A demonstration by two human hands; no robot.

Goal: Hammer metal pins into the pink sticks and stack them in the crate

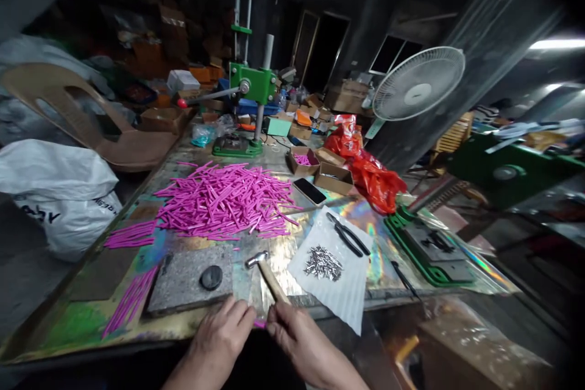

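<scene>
Workshop table [86, 320]: metallic sheen, dim cluttered room behind; clock read from the hammer's [270, 280] head.
Rows [130, 235]: pink sticks roughly lined up at 10 o'clock, more at 8; these look sorted.
Block [176, 280]: 9 o'clock, dark puck [211, 278] on top.
Heap [223, 201]: 11 o'clock, far more sticks loose than lined up, so much seems left.
Left hand [225, 324]: 7 o'clock, fingers bent; cannot tell whether it grips anything.
Stick [259, 323]: pink end between the hands, 6 o'clock.
Right hand [292, 326]: 5 o'clock, curled at the handle's end; grip unclear.
Phone [309, 191]: 1 o'clock.
Pins [323, 263]: 3 o'clock, piled on white sheet [336, 306], pliers [337, 225] alongside.
Press [484, 158]: 3 o'clock, bounding the right.
</scene>
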